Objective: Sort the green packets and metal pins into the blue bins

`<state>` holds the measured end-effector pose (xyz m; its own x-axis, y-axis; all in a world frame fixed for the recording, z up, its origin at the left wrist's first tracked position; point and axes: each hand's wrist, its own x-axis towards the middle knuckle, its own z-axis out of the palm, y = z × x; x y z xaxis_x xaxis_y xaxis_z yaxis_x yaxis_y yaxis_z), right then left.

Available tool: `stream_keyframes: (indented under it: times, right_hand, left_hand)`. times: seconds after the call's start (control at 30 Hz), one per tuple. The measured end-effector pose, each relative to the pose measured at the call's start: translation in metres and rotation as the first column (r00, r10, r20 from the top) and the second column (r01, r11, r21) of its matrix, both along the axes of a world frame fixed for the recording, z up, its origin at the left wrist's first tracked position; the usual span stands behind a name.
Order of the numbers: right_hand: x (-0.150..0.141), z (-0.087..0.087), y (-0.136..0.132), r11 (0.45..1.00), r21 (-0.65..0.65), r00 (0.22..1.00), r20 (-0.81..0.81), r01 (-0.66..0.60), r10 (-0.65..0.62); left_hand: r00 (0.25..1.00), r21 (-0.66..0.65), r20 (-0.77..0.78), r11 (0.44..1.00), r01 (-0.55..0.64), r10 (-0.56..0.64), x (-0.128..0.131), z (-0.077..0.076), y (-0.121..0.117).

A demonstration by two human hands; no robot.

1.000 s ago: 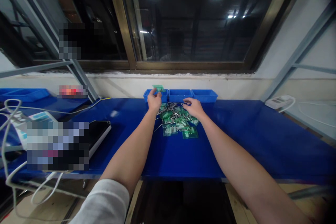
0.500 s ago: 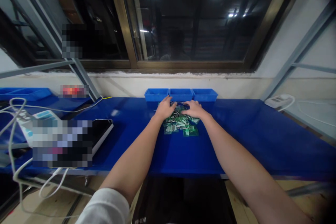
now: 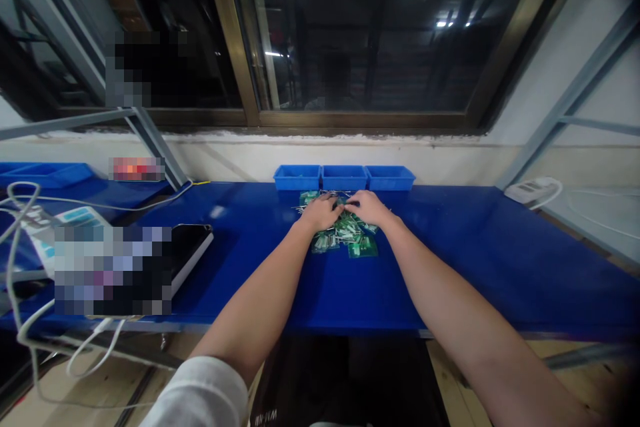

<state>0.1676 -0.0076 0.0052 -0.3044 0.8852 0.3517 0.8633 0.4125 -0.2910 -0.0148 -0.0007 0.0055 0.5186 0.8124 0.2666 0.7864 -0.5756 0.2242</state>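
A heap of small green circuit boards (image 3: pixel 345 239) with metal pins lies on the blue bench top (image 3: pixel 450 260), just in front of three blue bins. My left hand (image 3: pixel 321 211) rests on the left part of the heap with its fingers curled down into the boards. My right hand (image 3: pixel 369 207) lies on the heap's right part, fingers bent over the pieces. The two hands almost touch at the top of the pile. What the fingers hold, if anything, is hidden.
Three blue bins (image 3: pixel 344 177) stand in a row against the wall behind the heap. A dark tablet-like device (image 3: pixel 187 247) and white cables (image 3: pixel 30 293) lie at the left. A white power strip (image 3: pixel 533 189) sits at the far right.
My left hand was raised over the left blue bin holding a green board; it has come down onto the heap beside my right hand, which stayed on the pile.
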Motion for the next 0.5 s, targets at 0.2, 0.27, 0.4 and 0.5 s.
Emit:
stream_keyframes:
  times: [0.2,0.27,0.4,0.5]
  right_hand:
    - [0.0,0.004,-0.001,0.984,0.137,0.994,0.001,-0.111,0.112]
    - [-0.001,0.007,-0.003,0.978,0.191,0.993,-0.061,-0.087,0.1]
    - [-0.004,0.013,-0.007,0.965,0.261,0.956,-0.285,0.006,0.071]
    - [-0.009,0.014,-0.009,0.981,0.189,0.875,-0.482,0.051,0.048]
  left_hand:
    - [0.999,0.009,0.043,1.0,0.002,-0.002,0.0,0.0,0.0]
    - [0.997,0.037,0.081,0.999,0.018,-0.021,0.0,0.001,0.0]
    - [0.973,0.125,0.226,0.992,0.027,-0.055,0.0,0.009,-0.003]
    - [0.929,0.114,0.369,0.993,-0.007,-0.036,0.002,0.015,-0.004]
